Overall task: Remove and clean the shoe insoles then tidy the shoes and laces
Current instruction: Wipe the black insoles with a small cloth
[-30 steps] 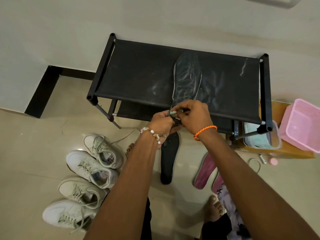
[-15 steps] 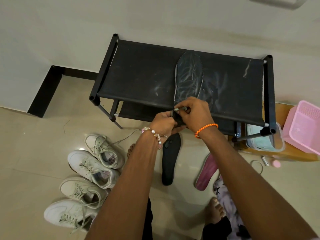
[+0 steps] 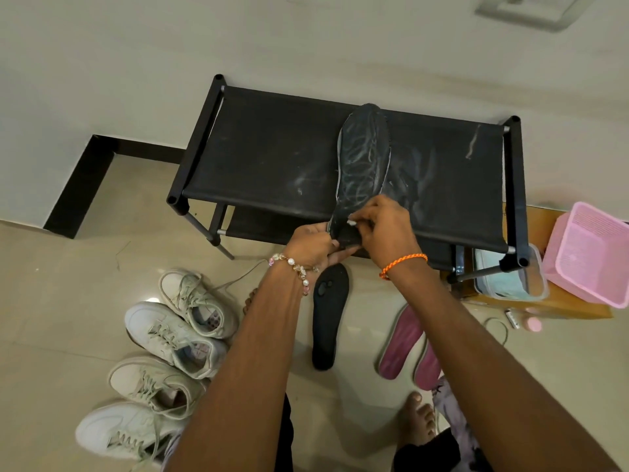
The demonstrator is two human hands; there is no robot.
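Dark insole (image 3: 362, 158) lies lengthwise on the black bench (image 3: 272, 158), heel over the front edge. Left hand (image 3: 311, 245) grips the heel underneath; right hand (image 3: 383, 229) pinches it from above. Best steady the heel, then wipe toward the toe.

Insole (image 3: 363, 158) on rack (image 3: 272, 158); shoes (image 3: 163, 352) left (floor), basket (image 3: 592, 253) right.

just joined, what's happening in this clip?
A person holds a dark scuffed insole by its heel end over the black fabric shoe rack, left hand underneath, right hand pinching something small and pale against it. On the floor: another black insole, two pink insoles, four white lace-up sneakers.
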